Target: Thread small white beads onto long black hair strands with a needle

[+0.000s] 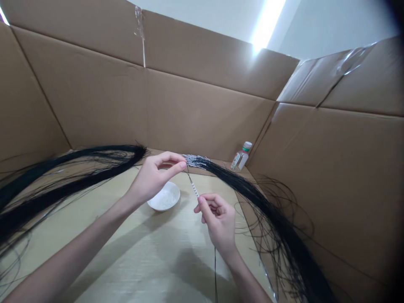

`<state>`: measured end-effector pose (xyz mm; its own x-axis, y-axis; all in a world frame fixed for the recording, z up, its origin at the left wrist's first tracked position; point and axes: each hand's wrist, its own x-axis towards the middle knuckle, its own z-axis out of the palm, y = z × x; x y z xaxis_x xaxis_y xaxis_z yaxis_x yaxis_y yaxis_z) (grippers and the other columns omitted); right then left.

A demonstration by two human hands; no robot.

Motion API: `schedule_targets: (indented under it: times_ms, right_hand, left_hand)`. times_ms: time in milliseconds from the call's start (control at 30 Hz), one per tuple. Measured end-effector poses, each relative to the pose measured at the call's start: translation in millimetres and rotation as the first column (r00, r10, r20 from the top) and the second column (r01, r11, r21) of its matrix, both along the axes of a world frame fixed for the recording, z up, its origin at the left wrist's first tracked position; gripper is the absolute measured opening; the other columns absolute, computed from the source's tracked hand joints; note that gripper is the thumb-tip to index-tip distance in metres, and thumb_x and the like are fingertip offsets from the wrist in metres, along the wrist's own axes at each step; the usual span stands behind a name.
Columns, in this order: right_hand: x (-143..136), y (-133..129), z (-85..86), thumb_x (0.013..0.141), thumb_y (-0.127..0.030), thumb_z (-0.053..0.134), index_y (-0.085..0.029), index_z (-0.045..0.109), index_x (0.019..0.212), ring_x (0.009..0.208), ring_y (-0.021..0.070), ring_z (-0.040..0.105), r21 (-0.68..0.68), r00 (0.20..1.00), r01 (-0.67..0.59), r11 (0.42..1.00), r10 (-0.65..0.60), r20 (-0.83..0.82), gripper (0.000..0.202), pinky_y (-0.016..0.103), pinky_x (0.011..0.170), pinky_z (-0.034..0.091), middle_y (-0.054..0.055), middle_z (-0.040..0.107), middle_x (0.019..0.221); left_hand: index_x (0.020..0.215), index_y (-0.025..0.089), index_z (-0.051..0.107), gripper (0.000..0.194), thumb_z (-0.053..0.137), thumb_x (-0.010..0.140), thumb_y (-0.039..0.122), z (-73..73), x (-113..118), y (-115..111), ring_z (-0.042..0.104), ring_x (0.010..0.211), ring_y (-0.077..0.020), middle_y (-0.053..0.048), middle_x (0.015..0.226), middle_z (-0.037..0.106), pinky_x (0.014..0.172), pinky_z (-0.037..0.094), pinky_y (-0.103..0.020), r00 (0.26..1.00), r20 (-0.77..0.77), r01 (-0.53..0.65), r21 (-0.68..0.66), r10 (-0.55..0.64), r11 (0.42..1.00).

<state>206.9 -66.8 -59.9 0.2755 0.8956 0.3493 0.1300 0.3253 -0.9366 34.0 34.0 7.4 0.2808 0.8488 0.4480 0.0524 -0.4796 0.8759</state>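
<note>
Between my two hands runs a black cord with a short row of white beads (195, 189) bearing dark marks. My left hand (151, 176) is closed in a pinch, thumb against forefinger, at the cord's upper end. Lower and to the right, my right hand (221, 219) pinches the cord at the bottom of the bead row, its other fingers curled. Thin black strands (215, 269) hang below it. A white bowl (153, 205) stands just beyond and below my left hand, with small pale pieces inside, too small to make out.
Behind the hands lie beaded cord ends (197, 161), joined to a thick black cord bundle (261, 198) sweeping right. Another black bundle (104, 172) stretches left. A clear bottle (241, 159) with a white cap leans at the back. Cardboard walls (205, 109) enclose the pale work surface (126, 261).
</note>
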Motion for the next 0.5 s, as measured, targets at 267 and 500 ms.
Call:
schedule_targets:
  times_ms: [267, 500]
  right_hand:
    - [-1.3, 0.6, -5.3, 0.095, -0.041, 0.068, -0.018, 0.072, 0.089, 0.055, 0.0132, 0.059, 0.001, 0.998, 0.041, 0.999, -0.041, 0.043, 0.025, 0.023, 0.048, 0.047, 0.004, 0.072, 0.069]
    - [1.3, 6.2, -0.5, 0.091, -0.047, 0.070, -0.016, 0.068, 0.085, 0.045, 0.0088, 0.044, -0.095, 0.992, -0.096, 0.991, 0.088, -0.094, 0.031, 0.022, 0.043, 0.035, 0.003, 0.070, 0.066]
  left_hand:
    - [0.105, 0.021, 0.071, 0.030, 0.083, 0.082, 0.038, -0.5, -3.1, 6.0, 0.076, 0.099, -0.0232, -0.006, 0.100, 0.081, 0.090, 0.058, -0.035, 0.992, 0.079, 0.108, -0.132, -0.098, 0.985]
    - [0.106, 0.021, 0.071, 0.030, 0.084, 0.081, 0.032, -7.9, 1.4, 7.7, 0.075, 0.089, -0.0205, -0.005, 0.092, 0.079, 0.081, 0.060, -0.031, 0.987, 0.131, 0.092, -0.015, -0.089, 0.996]
